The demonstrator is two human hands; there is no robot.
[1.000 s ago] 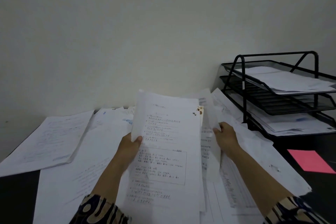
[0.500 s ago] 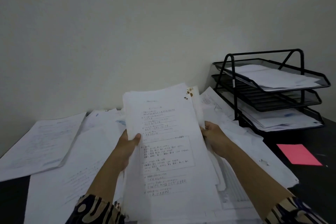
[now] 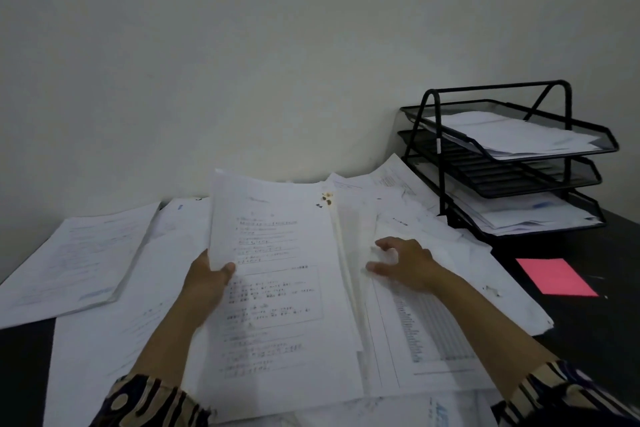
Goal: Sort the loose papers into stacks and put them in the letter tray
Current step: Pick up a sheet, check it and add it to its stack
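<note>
I see my left hand (image 3: 207,282) pinching the left edge of a thick sheaf of white printed papers (image 3: 280,288), thumb on top, its lower end resting among the loose white sheets (image 3: 450,274) spread over the desk. My right hand (image 3: 407,262) hovers just beside the sheaf's right edge, fingers spread, holding nothing. The black three-tier wire-mesh letter tray (image 3: 446,146) stands at the right: white papers lie in its top and bottom tiers, while the middle looks bare. A pink rectangular note (image 3: 556,277) lies on the black desk (image 3: 606,322) against a plain pale wall (image 3: 277,62).
</note>
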